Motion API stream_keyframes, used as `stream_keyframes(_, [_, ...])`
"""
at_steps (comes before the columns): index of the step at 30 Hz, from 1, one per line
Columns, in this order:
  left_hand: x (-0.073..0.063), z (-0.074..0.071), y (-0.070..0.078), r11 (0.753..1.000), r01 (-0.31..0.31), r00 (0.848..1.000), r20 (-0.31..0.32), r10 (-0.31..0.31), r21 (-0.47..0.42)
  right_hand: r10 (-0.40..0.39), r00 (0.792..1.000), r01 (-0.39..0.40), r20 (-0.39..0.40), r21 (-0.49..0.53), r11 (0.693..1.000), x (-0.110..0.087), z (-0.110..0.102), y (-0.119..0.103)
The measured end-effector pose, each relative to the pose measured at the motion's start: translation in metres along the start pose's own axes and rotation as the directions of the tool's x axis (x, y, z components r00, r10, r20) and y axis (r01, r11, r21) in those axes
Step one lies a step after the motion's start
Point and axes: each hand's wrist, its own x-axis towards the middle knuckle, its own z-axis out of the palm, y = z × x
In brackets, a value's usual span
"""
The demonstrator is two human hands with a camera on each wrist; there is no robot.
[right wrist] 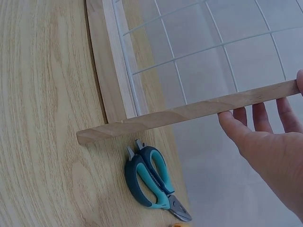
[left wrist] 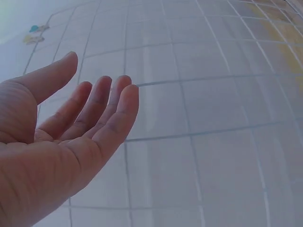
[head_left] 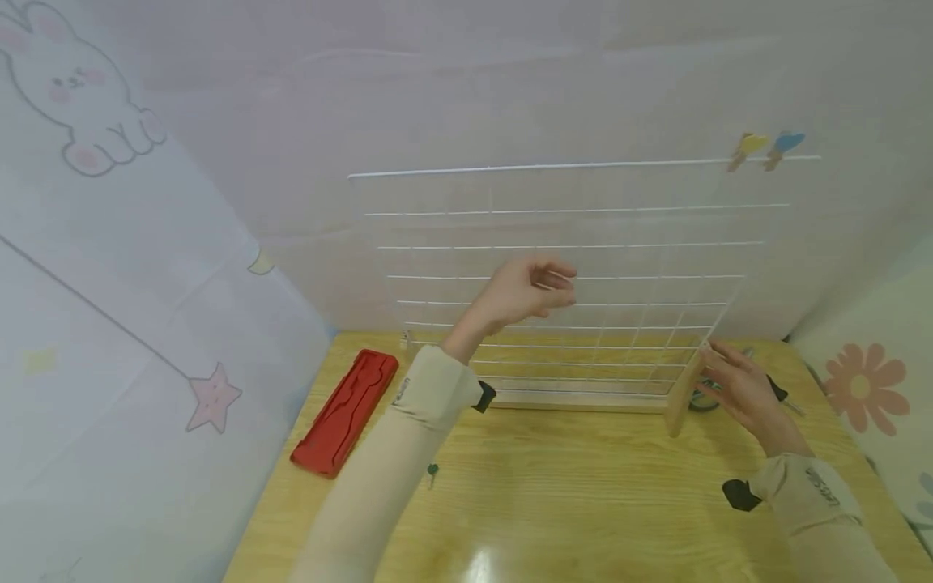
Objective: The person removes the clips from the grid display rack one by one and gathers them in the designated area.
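Note:
A white wire grid panel stands upright in a wooden base on the table. My left hand is raised in front of the grid, its fingers loosely bent and nothing held. In the left wrist view, the left palm faces up, apart from the wires. At the right end, my right hand holds the wooden side piece of the stand, with fingertips along one face and the thumb at the opposite edge. Two clothespins, one with a yellow heart and one with a blue heart, clip the top wire.
Teal and dark blue scissors lie on the table beside the side piece. A red molded tray is at the left of the wooden table. A small green-headed key-like item lies near the left forearm. Patterned cloth walls surround the table.

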Motion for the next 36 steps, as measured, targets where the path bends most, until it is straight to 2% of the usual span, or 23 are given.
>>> stream_keyframes(3, [0.011, 0.001, 0.022, 0.999, -0.024, 1.0, 0.01, 0.024, 0.039, 0.003, 1.0, -0.003, 0.003, 0.002, 1.0, 0.0, -0.001, 0.0])
stream_keyframes(9, [0.026, 0.007, 0.059, 0.987, -0.109, 0.994, 0.032, 0.106, 0.121, 0.011, 1.0, -0.011, 0.007, 0.012, 1.0, 0.0, -0.001, 0.0])
stream_keyframes(13, [0.032, 0.009, 0.082, 0.964, -0.184, 0.983, 0.035, 0.18, 0.194, 0.014, 1.0, -0.014, 0.009, 0.01, 1.0, 0.001, 0.0, -0.002])
stream_keyframes(17, [0.038, 0.009, 0.106, 0.936, -0.233, 0.972, 0.025, 0.235, 0.262, 0.01, 1.0, -0.01, 0.017, 0.014, 1.0, 0.001, -0.002, -0.005])
stream_keyframes(23, [0.048, 0.008, 0.138, 0.919, -0.248, 0.966, 0.01, 0.257, 0.306, 0.002, 0.999, -0.003, 0.033, 0.042, 0.999, -0.001, -0.005, -0.006])
stream_keyframes(27, [0.056, 0.006, 0.154, 0.906, -0.251, 0.962, -0.017, 0.273, 0.34, 0.011, 1.0, -0.012, 0.029, 0.045, 0.999, -0.002, -0.004, -0.004])
stream_keyframes(31, [0.065, 0.006, 0.165, 0.898, -0.235, 0.961, -0.05, 0.272, 0.371, 0.02, 1.0, -0.021, 0.021, 0.05, 0.999, -0.003, -0.003, -0.004])
stream_keyframes(36, [0.075, 0.014, 0.172, 0.894, -0.199, 0.964, -0.083, 0.252, 0.402, 0.016, 1.0, -0.017, 0.02, 0.048, 0.999, -0.005, -0.002, -0.005])
